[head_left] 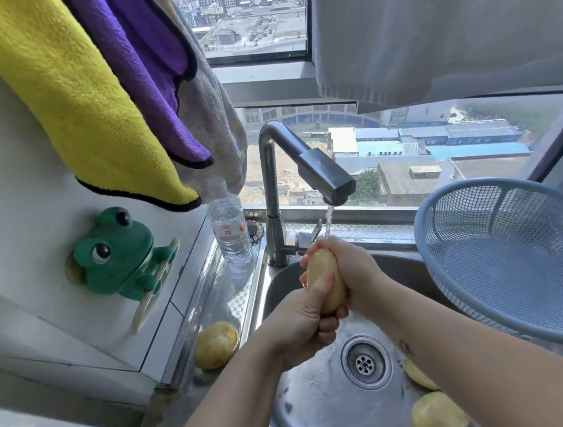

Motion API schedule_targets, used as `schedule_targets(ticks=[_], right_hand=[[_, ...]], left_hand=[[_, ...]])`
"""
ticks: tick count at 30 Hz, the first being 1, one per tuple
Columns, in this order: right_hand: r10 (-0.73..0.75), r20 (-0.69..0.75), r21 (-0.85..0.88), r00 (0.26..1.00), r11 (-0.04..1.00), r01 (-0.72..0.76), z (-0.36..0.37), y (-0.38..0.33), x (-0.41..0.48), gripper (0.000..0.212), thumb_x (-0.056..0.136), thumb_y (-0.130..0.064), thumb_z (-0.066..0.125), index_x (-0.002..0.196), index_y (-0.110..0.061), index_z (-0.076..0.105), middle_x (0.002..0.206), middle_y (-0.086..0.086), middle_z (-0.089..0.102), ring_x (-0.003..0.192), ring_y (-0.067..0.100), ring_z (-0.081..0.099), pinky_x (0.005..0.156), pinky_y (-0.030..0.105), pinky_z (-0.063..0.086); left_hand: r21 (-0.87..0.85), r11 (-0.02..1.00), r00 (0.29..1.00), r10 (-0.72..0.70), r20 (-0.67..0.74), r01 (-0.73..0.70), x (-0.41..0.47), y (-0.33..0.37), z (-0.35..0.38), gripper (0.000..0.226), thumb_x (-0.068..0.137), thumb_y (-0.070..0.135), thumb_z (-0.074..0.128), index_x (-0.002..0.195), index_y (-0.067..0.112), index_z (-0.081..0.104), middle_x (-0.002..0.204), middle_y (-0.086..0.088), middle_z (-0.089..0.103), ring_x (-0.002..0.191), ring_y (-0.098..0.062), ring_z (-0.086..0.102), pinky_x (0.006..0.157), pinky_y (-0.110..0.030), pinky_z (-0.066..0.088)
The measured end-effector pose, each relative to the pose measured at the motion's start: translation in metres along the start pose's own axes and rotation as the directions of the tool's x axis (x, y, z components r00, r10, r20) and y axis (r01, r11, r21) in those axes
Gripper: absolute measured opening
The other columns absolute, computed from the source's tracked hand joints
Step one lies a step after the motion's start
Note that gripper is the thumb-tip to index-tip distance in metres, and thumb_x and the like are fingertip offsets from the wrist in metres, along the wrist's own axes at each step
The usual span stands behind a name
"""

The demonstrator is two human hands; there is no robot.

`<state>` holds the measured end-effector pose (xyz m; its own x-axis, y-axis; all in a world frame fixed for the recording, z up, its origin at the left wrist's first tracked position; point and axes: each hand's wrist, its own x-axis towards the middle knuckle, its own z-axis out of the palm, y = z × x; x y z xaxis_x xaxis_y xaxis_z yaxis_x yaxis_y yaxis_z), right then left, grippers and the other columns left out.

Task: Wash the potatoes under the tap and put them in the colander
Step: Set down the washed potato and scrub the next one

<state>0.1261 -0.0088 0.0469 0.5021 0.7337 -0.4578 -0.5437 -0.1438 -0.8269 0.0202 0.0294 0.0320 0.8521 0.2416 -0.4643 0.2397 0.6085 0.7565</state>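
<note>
**Wet potato held under the tap**

Centre frame, over the sink: the left hand curls round its lower end, thumb pressed on the front; the right hand wraps it from behind. Smooth, pale yellow, oval. Likely firm, fairly heavy and slippery when wet, so best gripped round the middle.

My left hand and right hand are bare, forearms unsleeved; a small dark mark sits on my right forearm.
</note>
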Motion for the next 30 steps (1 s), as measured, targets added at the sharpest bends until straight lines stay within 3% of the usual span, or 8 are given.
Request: schedule_targets(ticks=[3, 7, 12, 16, 21, 25, 28, 30], right_hand=[[0.071, -0.025, 0.093, 0.997, 0.993, -0.069, 0.002, -0.003, 0.0, 0.031, 0.097, -0.016, 0.039, 0.072, -0.005, 0.055, 0.069, 0.012, 0.06, 0.058, 0.027, 0.057, 0.058, 0.033, 0.049], [0.083, -0.009, 0.108, 0.997, 0.991, -0.081, -0.002, -0.005, -0.006, 0.033, 0.101, -0.02, 0.037, 0.088, -0.004, 0.062, 0.077, 0.009, 0.063, 0.07, 0.023, 0.059, 0.069, 0.035, 0.05], [-0.014, -0.115, -0.107, 0.993, 0.994, 0.002, 0.0, 0.006, -0.005, 0.026, 0.099, -0.023, 0.039, 0.099, -0.014, 0.063, 0.091, 0.01, 0.06, 0.087, 0.025, 0.055, 0.086, 0.043, 0.047], [-0.156, 0.005, -0.233, 0.988, 0.96, 0.153, 0.0, 0.009, -0.013, 0.016, 0.098, -0.029, 0.046, 0.099, -0.021, 0.059, 0.101, 0.008, 0.063, 0.095, 0.02, 0.06, 0.09, 0.04, 0.048], [-0.448, 0.098, -0.588, 0.889, 0.694, 0.415, -0.005, 0.016, -0.015, 0.036, 0.08, -0.031, 0.073, 0.111, -0.021, 0.057, 0.096, -0.001, 0.066, 0.088, 0.014, 0.064, 0.081, 0.03, 0.054], [-0.5, 0.094, -0.572, 0.861, 0.68, 0.458, -0.008, 0.004, -0.011, 0.014, 0.074, -0.021, 0.078, 0.081, -0.015, 0.068, 0.075, 0.001, 0.069, 0.069, 0.012, 0.065, 0.07, 0.031, 0.058], [-0.543, 0.036, -0.553, 0.839, 0.688, 0.469, -0.003, 0.005, -0.008, 0.025, 0.074, -0.029, 0.072, 0.069, -0.005, 0.064, 0.062, 0.004, 0.061, 0.058, 0.012, 0.056, 0.059, 0.027, 0.051], [-0.519, -0.043, -0.489, 0.854, 0.756, 0.435, 0.0, 0.005, -0.009, 0.03, 0.083, -0.026, 0.067, 0.062, -0.005, 0.059, 0.057, 0.003, 0.056, 0.056, 0.012, 0.051, 0.055, 0.024, 0.045]], left_hand=[[0.086, 0.996, 1.0, 0.022, 0.005, -0.022, 0.001, 0.0, -0.005, 0.044, 0.08, 0.053, 0.056, 0.082, 0.01, 0.049, 0.06, -0.001, 0.049, 0.04, -0.003, 0.032, 0.039, -0.011, 0.028], [0.135, 0.989, 0.996, 0.073, -0.058, -0.065, -0.001, -0.001, -0.008, 0.046, 0.086, 0.057, 0.053, 0.089, 0.011, 0.052, 0.067, -0.002, 0.052, 0.047, -0.005, 0.038, 0.043, -0.014, 0.033], [0.229, 0.96, 0.914, 0.235, -0.33, -0.164, 0.008, -0.004, -0.004, 0.035, 0.102, 0.042, 0.032, 0.117, 0.017, 0.052, 0.09, -0.008, 0.059, 0.067, -0.013, 0.057, 0.051, -0.021, 0.047], [0.309, 0.92, 0.853, 0.354, -0.383, -0.243, 0.013, -0.004, 0.002, 0.046, 0.095, 0.056, 0.033, 0.108, 0.021, 0.06, 0.078, -0.002, 0.058, 0.058, -0.012, 0.052, 0.045, -0.021, 0.039], [-0.005, 0.988, 0.89, 0.135, -0.435, -0.153, 0.022, 0.004, 0.007, 0.055, 0.093, 0.061, 0.033, 0.073, 0.019, 0.063, 0.053, -0.001, 0.04, 0.04, -0.011, 0.033, 0.04, -0.018, 0.024], [-0.114, 0.99, 0.934, 0.041, -0.355, -0.086, 0.018, 0.005, 0.015, 0.052, 0.095, 0.06, 0.031, 0.08, 0.017, 0.055, 0.048, 0.002, 0.036, 0.037, -0.009, 0.028, 0.038, -0.015, 0.018], [-0.088, 0.992, 0.926, 0.054, -0.374, -0.093, 0.02, 0.002, 0.017, 0.055, 0.095, 0.062, 0.028, 0.082, 0.015, 0.055, 0.047, 0.002, 0.035, 0.036, -0.009, 0.029, 0.036, -0.015, 0.019], [-0.051, 0.992, 0.915, 0.082, -0.394, -0.112, 0.023, -0.001, 0.017, 0.056, 0.094, 0.062, 0.027, 0.082, 0.015, 0.056, 0.047, 0.002, 0.033, 0.036, -0.009, 0.029, 0.036, -0.016, 0.02]])
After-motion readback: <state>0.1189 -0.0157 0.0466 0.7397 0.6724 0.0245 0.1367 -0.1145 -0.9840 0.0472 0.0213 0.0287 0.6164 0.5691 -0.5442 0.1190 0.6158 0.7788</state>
